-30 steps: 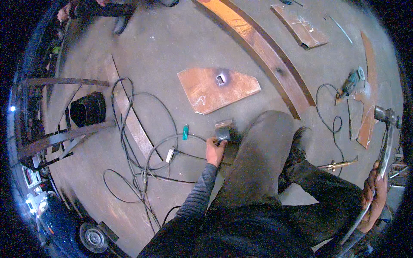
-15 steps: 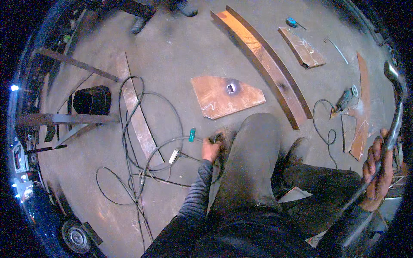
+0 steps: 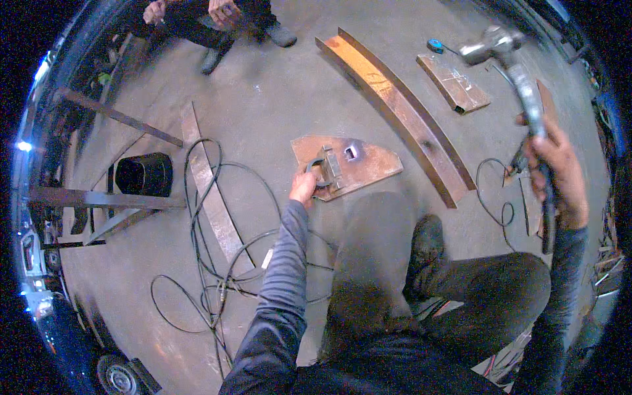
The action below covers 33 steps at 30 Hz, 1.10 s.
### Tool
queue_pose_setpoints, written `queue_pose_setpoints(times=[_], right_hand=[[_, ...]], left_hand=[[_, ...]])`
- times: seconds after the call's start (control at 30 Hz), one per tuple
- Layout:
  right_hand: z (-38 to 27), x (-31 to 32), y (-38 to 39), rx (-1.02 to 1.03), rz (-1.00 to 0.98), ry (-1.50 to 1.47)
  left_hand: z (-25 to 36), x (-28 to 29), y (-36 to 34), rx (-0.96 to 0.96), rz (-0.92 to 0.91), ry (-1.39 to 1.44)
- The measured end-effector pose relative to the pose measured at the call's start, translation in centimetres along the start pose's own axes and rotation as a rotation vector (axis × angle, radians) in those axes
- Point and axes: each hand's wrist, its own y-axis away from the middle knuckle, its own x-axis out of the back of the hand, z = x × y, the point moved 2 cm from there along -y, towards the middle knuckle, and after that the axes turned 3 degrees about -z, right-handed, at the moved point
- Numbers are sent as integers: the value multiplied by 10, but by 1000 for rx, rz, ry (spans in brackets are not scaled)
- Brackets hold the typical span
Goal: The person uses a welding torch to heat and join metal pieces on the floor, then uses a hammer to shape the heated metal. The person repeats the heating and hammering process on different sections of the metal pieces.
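My left hand [image 3: 303, 186] grips a dark steel piece with a curved handle [image 3: 329, 168], held on or just over a rusty steel plate [image 3: 372, 161] that has a square hole. My right hand [image 3: 556, 164] is raised, wrapped round the long metal shaft of a hammer [image 3: 490, 45], its head slightly blurred. My bent legs [image 3: 365, 263] lie below the plate.
A curved rusty channel [image 3: 395, 99], a box section [image 3: 454, 79], a tape measure [image 3: 434, 45] and a partly hidden grinder [image 3: 517, 156] lie rightward. Cable loops [image 3: 227, 263], a flat bar [image 3: 214, 197] and steel frame [image 3: 108, 197] are leftward. Another person's legs and hands [image 3: 220, 12] show top left.
My left hand has moved the steel piece from beside my knee forward onto or over the plate. My right hand has raised the hammer up and inward. More of the other person shows.
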Motion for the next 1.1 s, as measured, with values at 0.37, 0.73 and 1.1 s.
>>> queue_pose_setpoints(times=[0.37, 0.73, 1.1], right_hand=[[202, -132, -55, -418, -391, -417], [322, -222, -110, -328, -268, -224], [253, -217, -199, -181, -363, 206]], left_hand=[[24, -43, -77, -52, 137, -1509], [18, -67, -91, -199, -69, -1482], [-2, -57, -93, -214, 127, -1370]])
